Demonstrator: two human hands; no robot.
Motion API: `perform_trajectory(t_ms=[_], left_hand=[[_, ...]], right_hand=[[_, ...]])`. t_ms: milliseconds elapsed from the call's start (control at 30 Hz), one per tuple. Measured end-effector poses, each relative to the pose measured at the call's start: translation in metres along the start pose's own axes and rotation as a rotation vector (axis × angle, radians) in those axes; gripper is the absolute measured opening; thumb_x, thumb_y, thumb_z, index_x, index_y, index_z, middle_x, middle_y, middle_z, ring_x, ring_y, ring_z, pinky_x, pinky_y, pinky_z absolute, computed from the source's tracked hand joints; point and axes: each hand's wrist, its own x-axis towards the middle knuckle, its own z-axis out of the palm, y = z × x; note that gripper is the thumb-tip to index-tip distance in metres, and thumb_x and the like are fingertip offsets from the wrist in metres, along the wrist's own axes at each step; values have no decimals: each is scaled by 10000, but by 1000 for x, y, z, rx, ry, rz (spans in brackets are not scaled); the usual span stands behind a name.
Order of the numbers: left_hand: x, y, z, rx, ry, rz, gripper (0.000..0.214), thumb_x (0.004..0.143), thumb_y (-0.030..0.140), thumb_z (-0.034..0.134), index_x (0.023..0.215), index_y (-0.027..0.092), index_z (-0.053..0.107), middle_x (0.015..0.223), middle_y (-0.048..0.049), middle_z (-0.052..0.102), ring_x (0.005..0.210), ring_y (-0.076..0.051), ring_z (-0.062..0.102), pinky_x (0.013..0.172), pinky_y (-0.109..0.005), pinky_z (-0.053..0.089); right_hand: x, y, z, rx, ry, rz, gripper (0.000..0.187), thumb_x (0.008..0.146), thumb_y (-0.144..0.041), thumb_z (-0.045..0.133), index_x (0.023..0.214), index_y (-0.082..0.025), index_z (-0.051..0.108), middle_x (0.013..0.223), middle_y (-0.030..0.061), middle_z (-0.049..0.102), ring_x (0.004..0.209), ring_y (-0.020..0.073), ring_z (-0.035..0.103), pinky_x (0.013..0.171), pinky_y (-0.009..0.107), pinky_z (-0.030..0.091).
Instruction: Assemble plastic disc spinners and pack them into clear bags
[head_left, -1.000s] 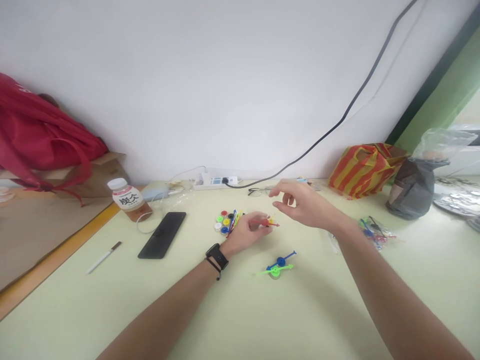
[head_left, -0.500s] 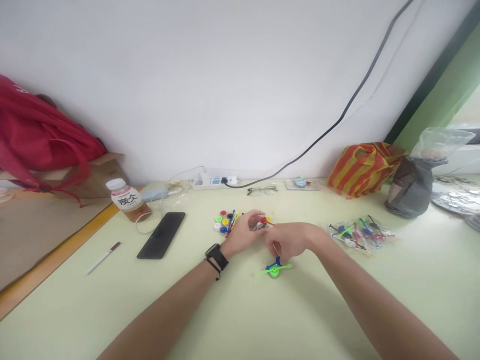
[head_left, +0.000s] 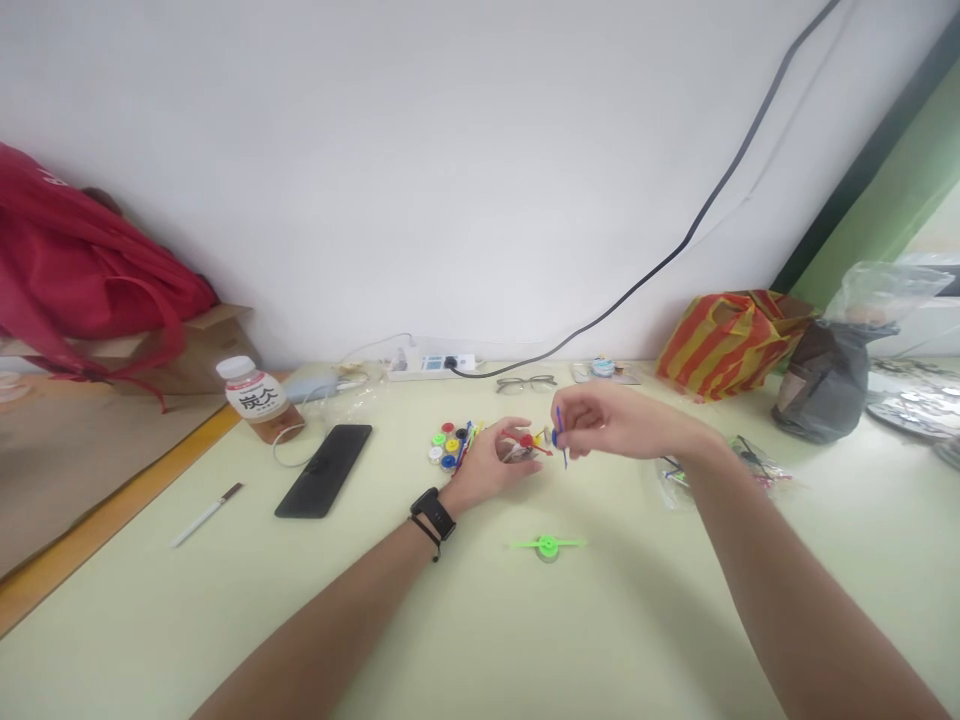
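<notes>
My left hand rests on the table with thumb and fingers curled round a small bunch of arrow spinners. A red arrow spinner shows between its fingertips; the rest of the bunch is partly hidden. Just to the right, my right hand is raised and pinches a blue arrow spinner, its arrow pointing up and down. Nearer to me, a green arrow spinner lies flat on the table. Left of my left hand sit several coloured round pieces and loose arrows.
A bag of spinner parts lies partly behind my right forearm. On the left are a phone, a bottle and a white pen-like stick. Glasses, a power strip and a striped bag stand along the wall.
My right hand has lifted the blue arrow spinner off the green one and carried it up and away from me, beside the left hand. The left hand has stayed put.
</notes>
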Motion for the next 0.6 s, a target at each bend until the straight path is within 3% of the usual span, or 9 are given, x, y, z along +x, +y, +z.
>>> perform_trajectory(t_ms=[167,267,433,600], left_hand=[[-1,1,2,16,-24,26,577,748,329,883,1262,196,655,1173,-115,727,935,-202,710,831,-320,551],[-2,2,2,33,-33,31,569,747,336,880,1254,195,662,1177,-109,732,896,-187,699,799,-299,539],[-3,4,2,84,-5,18,581,730,359,890,1245,197,674,1118,-88,741,757,-145,655,678,-257,497],[-3,5,3,47,-26,28,565,758,359,874,1260,208,665,1155,-92,736,872,-187,694,751,-284,521]], right_hand=[[-5,-7,-8,114,560,-95,282,879,-466,730,861,-193,661,819,54,742,764,207,741,725,324,611],[1,-6,-3,116,764,-129,299,864,-473,749,831,-191,655,773,49,726,716,209,739,685,324,620],[13,-3,10,40,763,-132,242,877,-400,720,790,-184,651,743,51,728,666,209,732,611,304,602],[19,-1,18,-80,805,-160,232,915,-364,662,769,-184,656,742,54,733,669,207,719,602,299,586]])
